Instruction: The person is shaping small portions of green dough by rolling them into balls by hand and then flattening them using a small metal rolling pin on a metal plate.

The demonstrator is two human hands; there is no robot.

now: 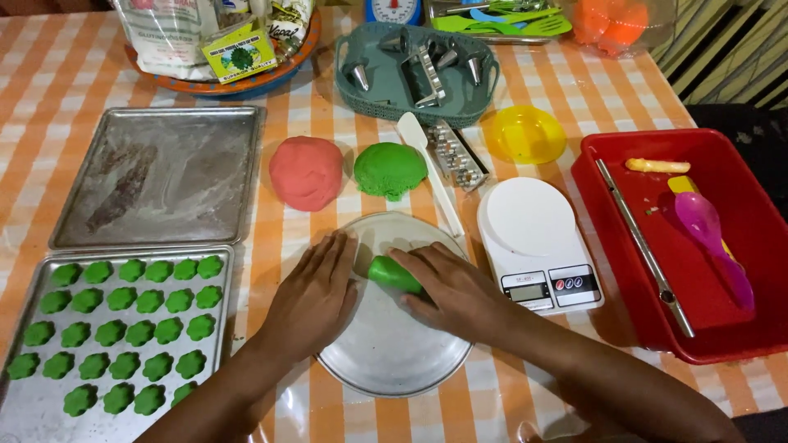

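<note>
A short roll of green dough (pixel 391 273) lies on a round metal plate (pixel 386 361) in front of me. My right hand (pixel 453 289) rests flat on top of the roll, fingers pointing left. My left hand (pixel 316 295) lies palm down beside it, fingers apart, over the plate's left rim, touching or nearly touching the roll's end. Behind the plate sit a pink dough ball (pixel 306 171) and a green dough ball (pixel 390 170).
A tray of several green flower-shaped pieces (pixel 123 328) lies at the left, a bare greased tray (pixel 160 174) behind it. A white kitchen scale (pixel 538 238), a red tub (pixel 698 328) with utensils, a yellow bowl (pixel 525 134), a white spatula (pixel 431 168) and a teal basket (pixel 414 111) of metal nozzles stand around.
</note>
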